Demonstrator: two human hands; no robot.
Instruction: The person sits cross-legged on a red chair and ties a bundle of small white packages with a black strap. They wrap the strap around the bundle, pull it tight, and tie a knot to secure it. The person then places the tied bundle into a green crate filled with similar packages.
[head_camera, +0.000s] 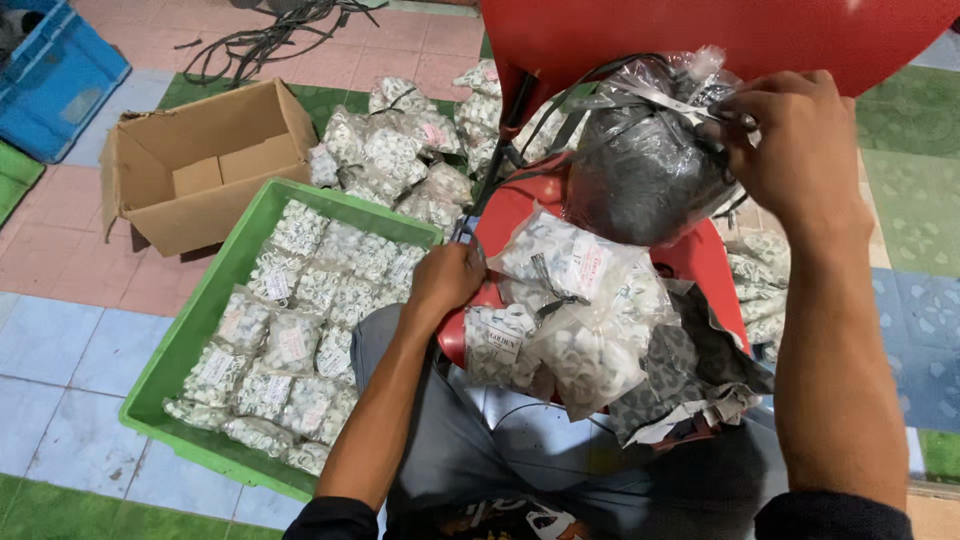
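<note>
My right hand (790, 150) is closed on the top of a clear bag of dark bands (645, 170) that lies on a red plastic chair (700, 40), its fingers pinching flat grey strips (650, 98) at the bag's mouth. My left hand (445, 280) grips the chair seat's front left edge, holding something thin and dark that I cannot make out. Clear bags of small white parts (570, 310) with paper labels lie on the seat between my hands. A patterned grey cloth (690, 375) hangs off the seat's right side.
A green plastic crate (200, 330) at left holds several rows of bagged white parts. Behind it stands an open cardboard box (190, 165); more bags (400, 150) are piled on the floor. A blue crate (55, 80) sits far left, black cords (265, 35) on the tiles.
</note>
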